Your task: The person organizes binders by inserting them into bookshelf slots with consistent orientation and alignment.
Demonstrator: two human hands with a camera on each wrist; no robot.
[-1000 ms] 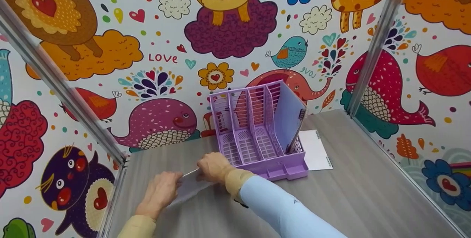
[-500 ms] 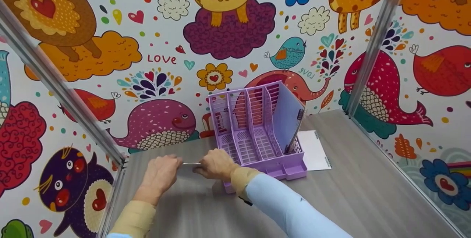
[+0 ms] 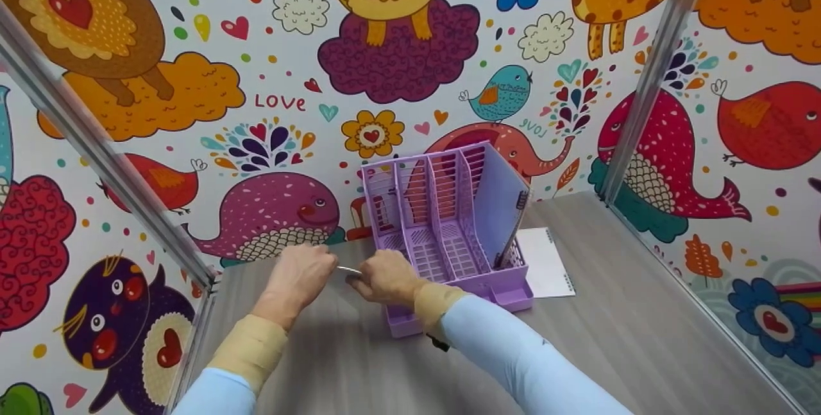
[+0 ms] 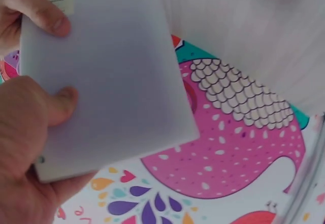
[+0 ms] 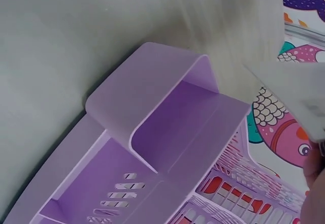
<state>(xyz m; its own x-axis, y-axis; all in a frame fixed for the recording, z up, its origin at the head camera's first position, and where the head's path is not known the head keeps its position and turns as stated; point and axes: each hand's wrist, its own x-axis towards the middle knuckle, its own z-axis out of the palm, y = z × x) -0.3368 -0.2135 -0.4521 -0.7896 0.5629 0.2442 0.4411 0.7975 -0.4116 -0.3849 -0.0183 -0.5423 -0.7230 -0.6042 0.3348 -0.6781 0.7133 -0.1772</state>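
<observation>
Both hands grip a pale, thin notebook [image 4: 111, 92] with a barcode sticker near one corner. In the head view just the notebook's narrow edge [image 3: 348, 270] shows between them. My left hand [image 3: 301, 277] holds one side, its thumb lying on the cover. My right hand [image 3: 390, 277] pinches the other side, with its thumb on the cover too in the left wrist view. Right beside that hand stands a purple desk organizer [image 3: 474, 284] with upright slots. A spiral notebook with a bluish cover [image 3: 500, 203] stands in its rightmost slot; the slots to the left look bare.
A white spiral pad [image 3: 546, 262] lies on the table [image 3: 641, 312], right of the organizer. The organizer's small front bin [image 5: 147, 87] juts toward me. Printed walls [image 3: 397, 107] rise behind and at both sides, with metal posts [image 3: 654, 81] at the corners.
The hands have lifted the notebook up and moved it slightly toward the organizer. It has turned from a slanted, visible face to edge-on in the head view. The organizer has stayed put.
</observation>
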